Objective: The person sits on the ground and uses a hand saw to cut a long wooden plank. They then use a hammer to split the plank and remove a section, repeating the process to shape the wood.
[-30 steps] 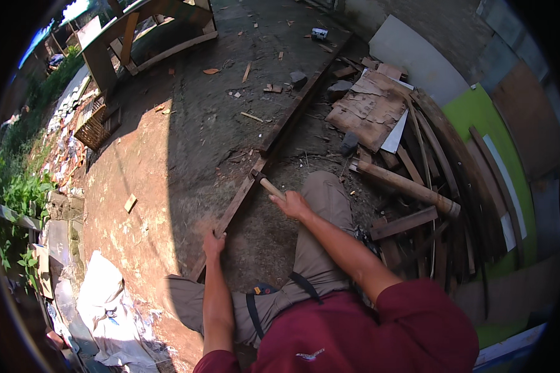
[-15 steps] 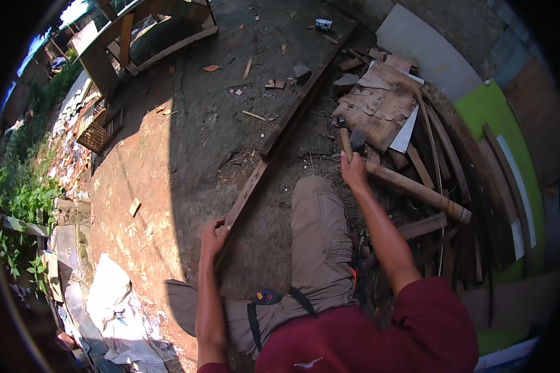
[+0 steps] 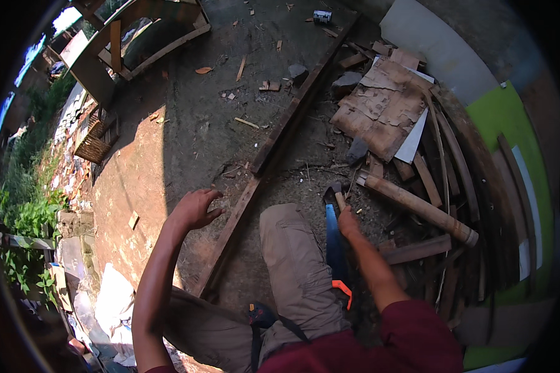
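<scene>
Woodwork on the ground: judging by the pose, a pause or change of tools, the hammer (image 3: 339, 199) low over the saw's tip and the left hand (image 3: 195, 210) free; more work on the paler board (image 3: 226, 239) would call for a palm pressing it steady.
Ground (image 3: 211, 137): rough, dark and gritty in shade, orange-tan in sun, strewn with chips.
Scrap heap (image 3: 459, 165): on the right, long weathered strips, a flaking brown sheet (image 3: 379, 109) and a smooth round pole (image 3: 420, 208).
Dark beam (image 3: 297, 105): long, straight, square-edged, running away from the person.
Paler board: narrow, brown, dull-faced, lying aslant left of the bent knee (image 3: 286, 227); its far end meets the beam's near end, whether under or against it I cannot tell.
Saw (image 3: 334, 239): tapering blue blade, orange handle, right of the knee.
Left hand: empty, fingers loosely spread and curved, apart from the board.
Right hand (image 3: 349, 222): wrapped round the hammer's handle.
Hammer: pale wooden shaft, dark metal head.
</scene>
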A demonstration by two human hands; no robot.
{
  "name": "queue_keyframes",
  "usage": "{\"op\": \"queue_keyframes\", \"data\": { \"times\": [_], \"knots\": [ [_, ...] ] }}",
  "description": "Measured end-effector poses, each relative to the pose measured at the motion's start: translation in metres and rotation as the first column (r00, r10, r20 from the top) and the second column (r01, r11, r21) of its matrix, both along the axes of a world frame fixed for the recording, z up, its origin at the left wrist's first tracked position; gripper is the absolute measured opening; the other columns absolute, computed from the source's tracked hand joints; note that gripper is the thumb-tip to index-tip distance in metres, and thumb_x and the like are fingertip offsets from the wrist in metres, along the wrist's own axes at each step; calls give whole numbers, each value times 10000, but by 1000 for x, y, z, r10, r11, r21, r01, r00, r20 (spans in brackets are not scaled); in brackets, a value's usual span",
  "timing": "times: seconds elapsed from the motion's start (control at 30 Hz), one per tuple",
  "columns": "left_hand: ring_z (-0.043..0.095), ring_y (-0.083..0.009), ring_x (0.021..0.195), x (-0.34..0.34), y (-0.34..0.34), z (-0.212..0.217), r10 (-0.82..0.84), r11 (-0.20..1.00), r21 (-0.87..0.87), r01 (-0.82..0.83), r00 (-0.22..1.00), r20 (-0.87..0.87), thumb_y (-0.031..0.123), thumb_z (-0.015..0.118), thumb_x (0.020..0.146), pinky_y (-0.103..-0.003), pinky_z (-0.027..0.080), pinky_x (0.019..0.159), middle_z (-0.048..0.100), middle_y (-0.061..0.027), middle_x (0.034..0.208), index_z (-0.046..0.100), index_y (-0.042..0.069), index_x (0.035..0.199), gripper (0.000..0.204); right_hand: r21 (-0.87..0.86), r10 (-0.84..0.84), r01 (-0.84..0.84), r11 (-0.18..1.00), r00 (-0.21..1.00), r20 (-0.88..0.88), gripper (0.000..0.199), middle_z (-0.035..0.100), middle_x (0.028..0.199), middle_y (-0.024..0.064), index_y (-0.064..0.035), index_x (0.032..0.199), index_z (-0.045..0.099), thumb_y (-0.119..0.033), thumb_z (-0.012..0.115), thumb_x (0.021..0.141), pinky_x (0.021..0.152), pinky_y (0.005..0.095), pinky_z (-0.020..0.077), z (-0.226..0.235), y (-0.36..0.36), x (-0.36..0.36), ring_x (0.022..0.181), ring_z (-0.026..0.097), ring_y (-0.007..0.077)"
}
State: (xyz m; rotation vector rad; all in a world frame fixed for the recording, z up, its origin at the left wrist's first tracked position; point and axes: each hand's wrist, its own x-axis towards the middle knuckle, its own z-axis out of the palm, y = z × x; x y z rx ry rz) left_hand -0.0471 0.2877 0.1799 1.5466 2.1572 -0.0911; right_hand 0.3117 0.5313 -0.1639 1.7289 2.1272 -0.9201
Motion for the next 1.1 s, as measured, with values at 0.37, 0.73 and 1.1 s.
{"op": "queue_keyframes", "data": {
  "times": [0.37,0.73,1.1],
  "knots": [
    [654,-351,1131,-63,134,59,-270,962,-94,257,951,-154,355,673,936,-480,520,965,698,-145,1188,637,71,1231,411,-142,-238,239,961,971,19,338,642,1238,307,-33,1256,513,-266,414,1033,989,549,504,3,16,-27,1169,621,491],
    [650,-380,1115,-49,316,-100,-458,884,-33,465,879,130,382,663,942,-485,518,972,690,-171,1167,637,58,1242,442,-61,51,-36,997,966,252,343,673,1139,277,-39,1204,543,-315,399,1061,942,538,528,28,46,15,1070,673,444],
    [701,-322,1048,-43,261,52,264,956,-280,-92,686,677,361,659,973,-425,544,917,725,-178,1112,693,43,1189,386,-40,-192,188,981,970,-149,348,649,1102,228,-12,1120,652,-305,701,940,959,449,489,247,-2,-21,1082,625,406]
  ]
}}
